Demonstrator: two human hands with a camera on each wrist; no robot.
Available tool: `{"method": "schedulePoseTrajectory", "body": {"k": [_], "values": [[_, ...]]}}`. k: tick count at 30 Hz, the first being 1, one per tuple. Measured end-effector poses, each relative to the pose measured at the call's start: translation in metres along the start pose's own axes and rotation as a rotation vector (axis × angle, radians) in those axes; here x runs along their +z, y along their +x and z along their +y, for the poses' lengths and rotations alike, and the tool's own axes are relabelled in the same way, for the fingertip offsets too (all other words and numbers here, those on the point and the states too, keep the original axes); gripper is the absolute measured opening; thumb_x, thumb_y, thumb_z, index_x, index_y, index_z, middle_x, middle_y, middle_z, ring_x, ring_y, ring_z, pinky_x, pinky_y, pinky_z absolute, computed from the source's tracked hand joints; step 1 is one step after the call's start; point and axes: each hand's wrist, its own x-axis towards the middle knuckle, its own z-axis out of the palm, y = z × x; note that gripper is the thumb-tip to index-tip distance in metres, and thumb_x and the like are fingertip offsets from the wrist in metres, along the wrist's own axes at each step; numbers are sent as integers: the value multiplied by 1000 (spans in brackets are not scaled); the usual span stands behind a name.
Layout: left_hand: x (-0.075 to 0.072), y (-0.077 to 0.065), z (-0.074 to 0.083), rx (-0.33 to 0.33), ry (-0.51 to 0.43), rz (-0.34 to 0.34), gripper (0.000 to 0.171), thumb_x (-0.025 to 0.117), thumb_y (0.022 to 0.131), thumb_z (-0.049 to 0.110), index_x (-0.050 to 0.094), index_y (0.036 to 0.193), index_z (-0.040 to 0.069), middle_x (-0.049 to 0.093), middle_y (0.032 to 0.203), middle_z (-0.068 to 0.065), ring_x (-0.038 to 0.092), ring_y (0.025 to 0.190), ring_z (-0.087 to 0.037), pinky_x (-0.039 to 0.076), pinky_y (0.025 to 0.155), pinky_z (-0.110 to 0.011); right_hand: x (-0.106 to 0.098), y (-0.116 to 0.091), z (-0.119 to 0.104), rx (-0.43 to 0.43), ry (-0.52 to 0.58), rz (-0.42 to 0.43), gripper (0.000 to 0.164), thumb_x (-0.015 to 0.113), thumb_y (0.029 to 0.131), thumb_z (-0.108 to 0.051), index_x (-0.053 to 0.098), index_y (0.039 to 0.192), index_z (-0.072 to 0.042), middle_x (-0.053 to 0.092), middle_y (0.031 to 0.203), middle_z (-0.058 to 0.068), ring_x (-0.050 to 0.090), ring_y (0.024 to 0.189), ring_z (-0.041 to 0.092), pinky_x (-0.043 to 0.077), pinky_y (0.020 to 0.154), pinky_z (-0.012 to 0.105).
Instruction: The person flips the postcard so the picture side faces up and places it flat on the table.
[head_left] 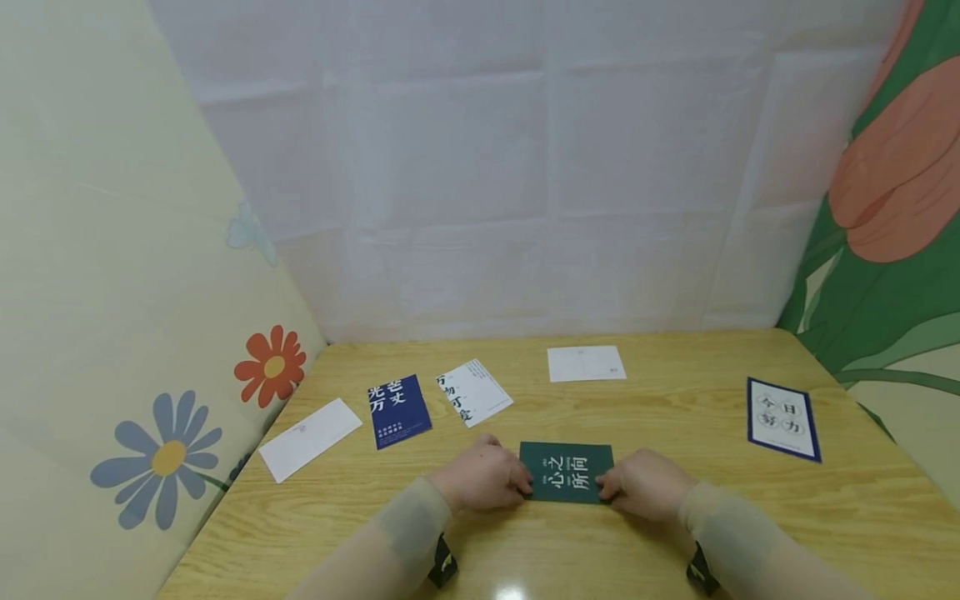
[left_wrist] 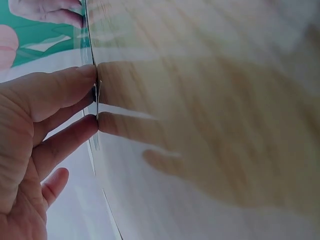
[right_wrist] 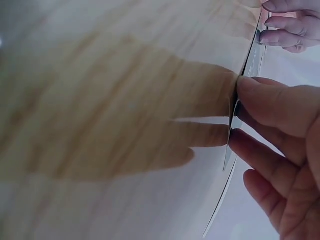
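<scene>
While our left hand pinches one short end of the green card and our right hand pinches the other, thumbs and fingers closed on its edges, we have it flat between the two grips, against or just above the table. Beyond our left hand lies a blue card.

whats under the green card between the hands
The wood-grain table shows around the green card, whose ends the left hand and right hand hold. Whatever lies directly beneath is covered, so I can't tell.
</scene>
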Motion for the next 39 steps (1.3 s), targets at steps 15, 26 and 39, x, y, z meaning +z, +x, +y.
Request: {"method": "schedulePoseTrajectory", "body": {"k": [15, 26, 39], "values": [[-1, 3, 2, -23, 25, -33, 20, 68, 89, 26, 73, 108, 23, 69, 103, 16, 61, 95, 3, 35, 100, -37, -2, -2, -6, 43, -27, -35, 14, 76, 80, -17, 76, 94, -20, 72, 103, -5, 67, 94, 11, 51, 85, 38], [-2, 7, 2, -66, 35, -26, 27, 68, 88, 34, 71, 114, 26, 67, 106, 19, 57, 98, -1, 31, 95, -37, -1, -4, -12, -37, -51, -37, 14, 76, 80, -21, 76, 94, -21, 72, 100, -9, 66, 90, 6, 51, 80, 34], [0, 15, 9, -128, 34, -79, 37, 59, 92, 41, 65, 123, 22, 57, 132, 9, 53, 119, -7, 28, 101, -40, 5, -5, -21, -113, -48, -60, 19, 73, 83, -31, 75, 101, -31, 67, 108, -19, 63, 104, 9, 45, 86, 45]]}}
